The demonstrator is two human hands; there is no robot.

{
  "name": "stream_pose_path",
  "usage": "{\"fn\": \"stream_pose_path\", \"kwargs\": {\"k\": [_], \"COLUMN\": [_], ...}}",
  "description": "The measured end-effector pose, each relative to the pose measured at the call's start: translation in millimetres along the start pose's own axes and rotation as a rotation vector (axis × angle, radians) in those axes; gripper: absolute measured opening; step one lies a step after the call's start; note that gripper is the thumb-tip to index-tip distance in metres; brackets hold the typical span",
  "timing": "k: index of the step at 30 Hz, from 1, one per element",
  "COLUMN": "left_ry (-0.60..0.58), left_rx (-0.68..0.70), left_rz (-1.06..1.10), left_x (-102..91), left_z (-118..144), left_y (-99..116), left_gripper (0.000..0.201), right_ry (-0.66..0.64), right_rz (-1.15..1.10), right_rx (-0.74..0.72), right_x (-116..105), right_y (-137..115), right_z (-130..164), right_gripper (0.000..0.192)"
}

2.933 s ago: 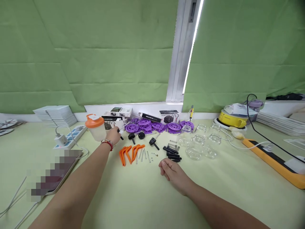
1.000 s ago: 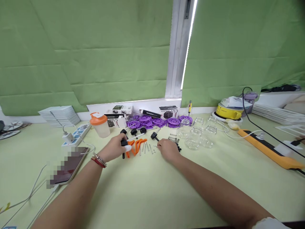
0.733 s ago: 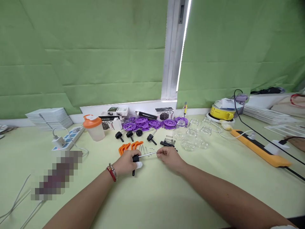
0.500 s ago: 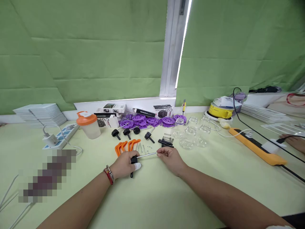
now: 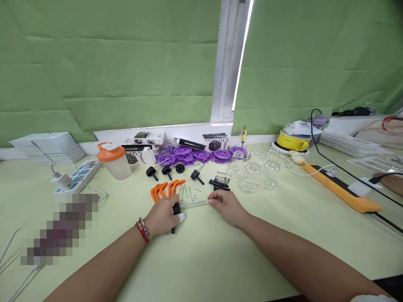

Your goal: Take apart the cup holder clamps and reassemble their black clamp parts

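- from my feed, the left hand [image 5: 163, 214] is wrapped round a black knob [image 5: 176, 208], just above the tabletop [image 5: 204, 260] and short of the orange handles [image 5: 159, 191].
- the right hand [image 5: 228, 208] has thumb and fingertips drawn together beside the free end of the metal rod [image 5: 192, 204]; i can't tell whether something small is pinched there, or whether they touch it.
- i judge the step as fine work at that rod end, so i'd brace the knob firmly in the left hand and let only the right fingertips move.
- i'd line those fingertips up with the rod and come in straight, since a sideways nudge would likely swing the tip.
- i'd work clear of the screws [image 5: 190, 193] just beyond the rod, which look easy to scatter.
- the rod's long axis runs crossways from left hand to right, free end towards the right fingertips and angled slightly away from the wearer or upward; i can't tell which.
- a black stem [image 5: 173, 230] shows below the left hand, pointing back towards the wearer.
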State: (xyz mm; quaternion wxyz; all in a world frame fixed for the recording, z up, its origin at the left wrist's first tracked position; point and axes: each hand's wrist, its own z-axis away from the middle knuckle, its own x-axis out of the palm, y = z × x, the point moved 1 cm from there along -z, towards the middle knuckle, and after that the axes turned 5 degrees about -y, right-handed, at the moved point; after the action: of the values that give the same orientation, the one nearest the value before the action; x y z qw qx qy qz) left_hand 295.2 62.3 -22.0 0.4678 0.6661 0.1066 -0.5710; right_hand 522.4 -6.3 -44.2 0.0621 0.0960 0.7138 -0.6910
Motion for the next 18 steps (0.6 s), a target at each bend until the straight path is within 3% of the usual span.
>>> {"fn": "stream_pose_path", "kwargs": {"k": [18], "left_ry": [-0.003], "left_rx": [0.023], "left_rz": [0.028], "left_x": [0.8], "left_z": [1.3], "left_y": [2.8], "left_gripper": [0.022], "right_ry": [0.012], "right_rz": [0.079], "right_rx": [-0.008], "right_x": [3.1], "right_y": [-0.5], "right_z": [-0.3], "right_gripper": [0.016]}}
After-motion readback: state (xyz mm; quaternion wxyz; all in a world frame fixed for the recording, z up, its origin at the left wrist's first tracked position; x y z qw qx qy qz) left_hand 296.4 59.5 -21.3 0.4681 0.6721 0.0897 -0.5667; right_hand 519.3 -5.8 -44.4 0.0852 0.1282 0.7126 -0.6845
